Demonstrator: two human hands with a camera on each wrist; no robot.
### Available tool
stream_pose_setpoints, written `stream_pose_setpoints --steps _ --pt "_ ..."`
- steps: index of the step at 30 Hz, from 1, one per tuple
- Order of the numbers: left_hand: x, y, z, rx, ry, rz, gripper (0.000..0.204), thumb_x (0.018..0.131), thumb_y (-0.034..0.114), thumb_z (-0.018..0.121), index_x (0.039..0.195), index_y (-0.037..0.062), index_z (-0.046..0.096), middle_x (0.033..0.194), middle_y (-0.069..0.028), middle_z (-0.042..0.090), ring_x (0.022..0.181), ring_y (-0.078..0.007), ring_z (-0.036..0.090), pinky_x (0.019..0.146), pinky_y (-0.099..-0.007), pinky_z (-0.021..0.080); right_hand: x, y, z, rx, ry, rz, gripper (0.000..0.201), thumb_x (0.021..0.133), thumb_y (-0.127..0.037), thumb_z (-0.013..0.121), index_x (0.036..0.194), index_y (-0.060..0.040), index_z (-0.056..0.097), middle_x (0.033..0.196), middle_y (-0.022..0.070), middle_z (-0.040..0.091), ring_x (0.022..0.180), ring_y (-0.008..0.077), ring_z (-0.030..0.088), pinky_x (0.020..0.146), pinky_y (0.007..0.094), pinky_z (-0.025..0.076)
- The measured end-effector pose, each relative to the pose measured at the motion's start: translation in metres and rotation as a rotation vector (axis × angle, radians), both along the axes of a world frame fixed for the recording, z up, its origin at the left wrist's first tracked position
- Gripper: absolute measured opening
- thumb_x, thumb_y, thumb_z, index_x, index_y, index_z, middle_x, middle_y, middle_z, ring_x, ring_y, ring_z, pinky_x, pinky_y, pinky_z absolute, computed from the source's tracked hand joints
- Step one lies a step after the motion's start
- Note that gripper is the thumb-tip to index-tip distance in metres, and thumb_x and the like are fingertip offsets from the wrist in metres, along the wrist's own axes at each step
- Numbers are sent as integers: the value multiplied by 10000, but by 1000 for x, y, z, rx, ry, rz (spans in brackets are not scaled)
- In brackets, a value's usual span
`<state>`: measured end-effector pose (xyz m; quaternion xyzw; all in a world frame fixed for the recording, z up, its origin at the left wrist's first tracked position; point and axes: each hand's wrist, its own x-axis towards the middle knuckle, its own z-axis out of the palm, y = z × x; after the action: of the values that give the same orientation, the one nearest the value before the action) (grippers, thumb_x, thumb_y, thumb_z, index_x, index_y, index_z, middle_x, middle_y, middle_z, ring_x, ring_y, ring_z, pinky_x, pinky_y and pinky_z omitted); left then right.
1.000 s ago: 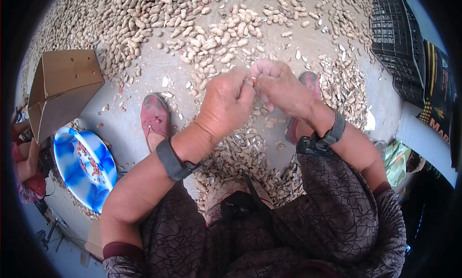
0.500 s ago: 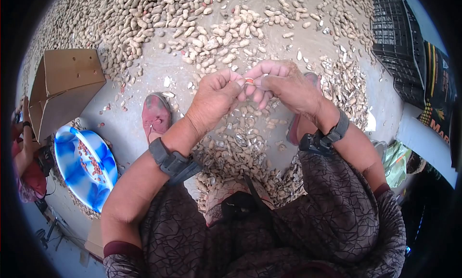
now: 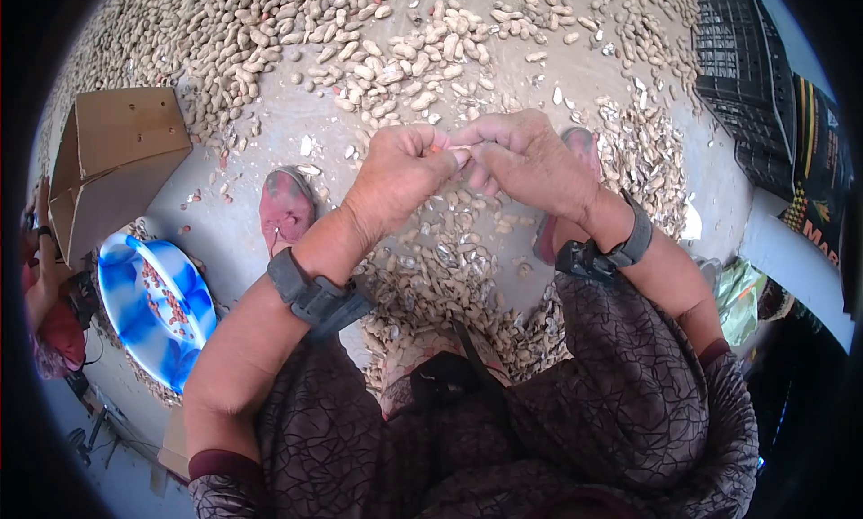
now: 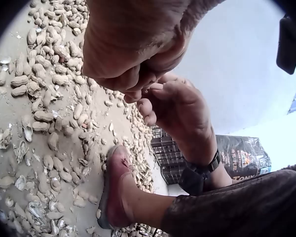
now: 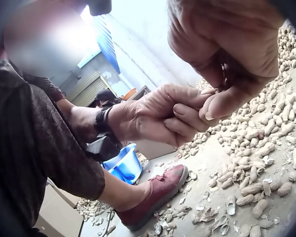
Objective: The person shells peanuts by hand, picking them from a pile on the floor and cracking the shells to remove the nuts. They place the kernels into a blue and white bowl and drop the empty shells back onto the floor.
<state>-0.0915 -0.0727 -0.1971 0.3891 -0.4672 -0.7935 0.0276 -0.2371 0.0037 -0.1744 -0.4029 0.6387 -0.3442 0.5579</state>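
Observation:
Both hands meet over the floor between the feet, fingertips together. Between the thumb and curled forefinger of my left hand a small peanut is pinched, its red kernel showing. My right hand comes from the other side, thumb and forefinger closed on the peanut's end. In the left wrist view, the left hand covers the peanut, with the right hand behind it. The right wrist view has the left hand touching the right hand's fingertips.
Unshelled peanuts spread thickly over the far floor. Broken shells lie between the feet. At left are a cardboard box, a blue-and-white basin with red kernels, and another person's arm. A black crate stands at right.
The hands first closed together, then spread a little with a red kernel showing between them. Now the left fingers have curled over the kernel, and both hands sit slightly further left.

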Motion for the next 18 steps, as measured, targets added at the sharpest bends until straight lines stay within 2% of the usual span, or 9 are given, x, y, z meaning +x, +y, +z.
stream_pose_setpoints --steps 4,6,10,12,15,17,18 --pt "-2 -3 0 -46 -16 -79 131 807 103 572 890 10 609 644 26 556 471 -5 402 405 -150 299 -4 0 3 49 32 39 197 747 -52 445 847 10 604 593 72 570 511 92 548 485 240 452" --pt "-4 -4 1 -40 -13 -92 137 805 100 569 898 7 610 634 26 553 467 -4 398 406 -151 299 -3 0 5 -74 160 169 248 791 -42 415 973 -2 579 632 58 580 542 83 541 502 214 459" --pt "-10 -1 1 -103 -29 -111 126 800 72 531 863 9 621 620 28 546 464 -5 394 401 -155 292 -3 -1 0 -122 317 250 210 766 -36 414 907 11 562 603 65 571 538 88 540 482 230 444" --pt "-10 0 3 -133 -20 -113 123 798 67 519 831 11 624 609 29 541 462 -7 392 399 -157 288 0 -1 -2 -206 323 149 92 702 -51 474 709 15 537 611 190 530 549 326 546 516 364 444" --pt "-11 -1 9 -84 -90 -109 128 798 73 505 762 17 615 580 33 520 458 -12 389 399 -166 289 1 -1 1 -211 334 143 92 695 -55 480 697 9 545 601 172 533 533 282 550 508 342 442" --pt "-10 0 10 44 -12 -21 155 762 66 512 679 -10 619 593 -6 556 528 -54 476 490 -202 398 2 -1 0 -206 321 124 88 687 -57 489 697 5 550 593 163 536 518 254 549 497 329 439" --pt "-9 0 8 45 -13 -22 155 762 66 512 679 -10 619 593 -6 556 528 -54 476 490 -202 398 3 -1 0 -204 309 106 84 679 -60 498 697 1 554 585 154 539 504 226 548 486 315 436"
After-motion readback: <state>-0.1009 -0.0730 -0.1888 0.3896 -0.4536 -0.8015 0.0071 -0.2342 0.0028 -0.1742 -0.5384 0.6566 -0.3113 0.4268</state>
